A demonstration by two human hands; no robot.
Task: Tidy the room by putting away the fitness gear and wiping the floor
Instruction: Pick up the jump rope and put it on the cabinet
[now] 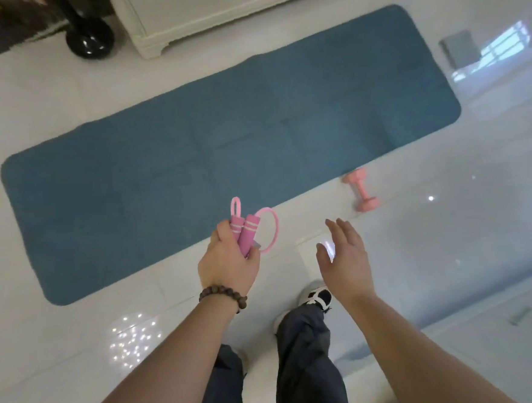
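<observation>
Fingers of the left hand (228,260) were curled round the two pink handles of a jump rope (245,232), held side by side and upright, with pink loops of cord rising above the handles and bulging out to the right of the fist. A bracelet (222,294) of dark round beads sat on that wrist. The right hand (346,260) hung in the air to the right, fingers straight and slightly spread, palm turned inward, holding nothing and touching nothing.

Beyond both hands a long teal exercise mat (223,147) lay flat across the glossy white tiled floor (78,324). A pink dumbbell (361,190) rested on the tiles at the mat's near edge, toward its right end, one head just against or touching that edge; which could not be told. A black kettlebell (89,36) stood on the floor at the upper left, just beside the leg of a white cabinet (201,14). Dark trousers (304,356) and one black-and-white shoe (317,297) showed below the arms.

No container was visible, and no brand, label or writing could be read on any item.
</observation>
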